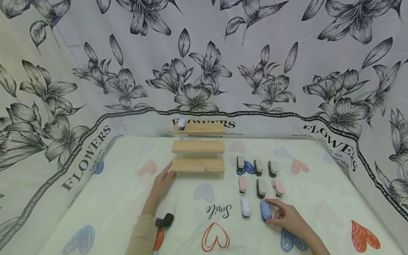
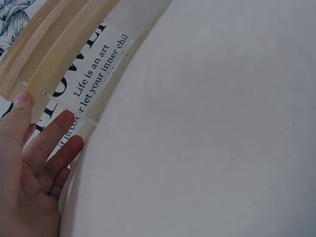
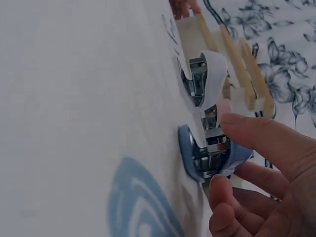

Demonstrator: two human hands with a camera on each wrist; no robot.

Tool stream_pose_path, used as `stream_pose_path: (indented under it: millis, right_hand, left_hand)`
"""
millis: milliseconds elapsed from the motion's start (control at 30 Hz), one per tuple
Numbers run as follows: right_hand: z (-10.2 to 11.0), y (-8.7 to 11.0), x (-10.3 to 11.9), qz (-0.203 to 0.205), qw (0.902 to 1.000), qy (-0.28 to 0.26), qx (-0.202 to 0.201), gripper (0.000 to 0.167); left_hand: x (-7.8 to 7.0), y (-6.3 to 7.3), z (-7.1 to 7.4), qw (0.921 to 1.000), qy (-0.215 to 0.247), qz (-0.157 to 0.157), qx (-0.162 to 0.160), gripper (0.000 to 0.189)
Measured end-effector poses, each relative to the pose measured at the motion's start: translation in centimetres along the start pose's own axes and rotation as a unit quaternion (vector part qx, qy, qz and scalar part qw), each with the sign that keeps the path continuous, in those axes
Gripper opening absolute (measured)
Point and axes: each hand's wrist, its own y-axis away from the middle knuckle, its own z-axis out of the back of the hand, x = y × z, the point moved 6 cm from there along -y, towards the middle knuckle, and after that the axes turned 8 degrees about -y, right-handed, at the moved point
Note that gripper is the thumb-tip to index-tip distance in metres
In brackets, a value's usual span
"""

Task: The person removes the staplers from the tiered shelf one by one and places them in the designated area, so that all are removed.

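My right hand [image 1: 285,216] pinches a blue mini stapler [image 1: 265,210] between thumb and forefinger, low on the right side of the cloth. In the right wrist view, metal parts show between its blue base and cover. A white mini stapler [image 1: 245,207] stands just left of it. Behind these are two pink staplers, one [image 1: 242,185] on the left, and several grey ones, one [image 1: 261,188] between the pinks. My left hand [image 1: 164,180] holds the left end of the lowest board of a three-step wooden rack [image 1: 197,165], its thumb [image 2: 20,106] against the board.
Another white mini stapler [image 1: 181,124] stands on the rack's top board at the left end. A black angled object [image 1: 165,220] lies by the left forearm. The cloth with printed hearts [image 1: 215,237] meets a floral curtain [image 1: 197,74] behind the rack.
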Motion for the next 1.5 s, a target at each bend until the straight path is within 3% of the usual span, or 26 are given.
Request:
stream_pose_path:
  millis: [133,300,500,567,667,767,833,1067,1267,1500]
  right_hand:
    - [0.3,0.2,2.5,0.056,0.9965,0.056,-0.025,0.061]
    - [0.8,-0.5,6.8,0.164,0.9843,0.045,-0.049,0.049]
    - [-0.3,-3.6,9.7,0.179,0.9833,-0.032,0.001,0.047]
    - [-0.8,-4.7,10.8,0.194,0.9806,-0.026,-0.001,0.046]
    - [-1.7,-6.0,13.3,0.245,0.969,-0.005,-0.029,0.041]
    - [-2.8,-7.2,15.8,0.313,0.948,0.01,-0.056,0.039]
    - [-3.5,-8.2,17.0,0.33,0.9426,-0.002,-0.052,0.04]
    - [-5.2,-12.5,19.2,0.264,0.9602,-0.091,-0.006,0.044]
    - [-5.5,-16.8,19.8,0.194,0.9674,-0.163,0.016,0.046]
    - [-5.4,-22.3,18.2,0.144,0.976,-0.163,-0.005,0.054]
  left_hand:
    - [0.4,0.1,0.0,1.0,-0.005,0.005,0.003,0.059]
    - [0.6,0.0,0.2,1.0,-0.007,0.005,0.0,0.059]
    - [0.1,0.6,0.2,0.9996,-0.018,0.022,0.003,0.061]
    - [0.1,0.7,0.0,0.9996,-0.02,0.019,0.002,0.062]
    - [0.3,1.0,0.0,0.9996,-0.02,0.018,0.001,0.06]
    - [0.8,0.9,0.0,0.9997,-0.022,0.008,-0.002,0.06]
    - [0.8,1.0,0.0,0.9998,-0.021,0.006,-0.003,0.059]
    - [0.1,0.6,0.3,0.9996,-0.009,-0.021,-0.013,0.056]
    - [-0.2,-0.1,0.5,0.9995,0.012,-0.024,0.013,0.055]
    - [-0.3,-0.6,0.4,0.9994,0.0,-0.034,0.006,0.057]
